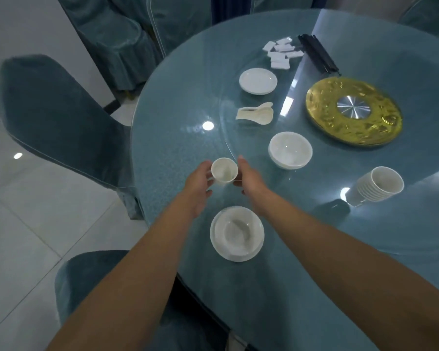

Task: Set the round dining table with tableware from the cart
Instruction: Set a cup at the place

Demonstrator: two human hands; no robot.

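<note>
1. Both hands are on one small white cup (224, 171) just left of frame centre. The left hand (198, 184) has its fingers curled round the cup's left side, and the right hand (249, 177) is against its right side with fingers mostly straight, more steadying than gripping. Can't tell whether the cup is on the glass or just above it.
2. Place setting so far: a bowl on a plate (237, 233) sits lower centre, right below the cup, near the edge of the round table (178, 102).
3. Supplies are spread over the upper and right parts of the frame: stacked bowls (290, 150), a cup stack lying on its side (375, 184) at right, spoons (255, 113), a small plate (258, 81), white rests (281, 53), and black chopsticks (317, 53) at top.
4. What could go wrong, my guess: the glass top looks slick, so if the cup is let go while tilted it could skid or tip.
5. Pulling the arms back low could clip the bowl on the plate, since both forearms pass right beside it.
6. That sideways cup stack also looks like it could roll if the turntable gets nudged.
</note>
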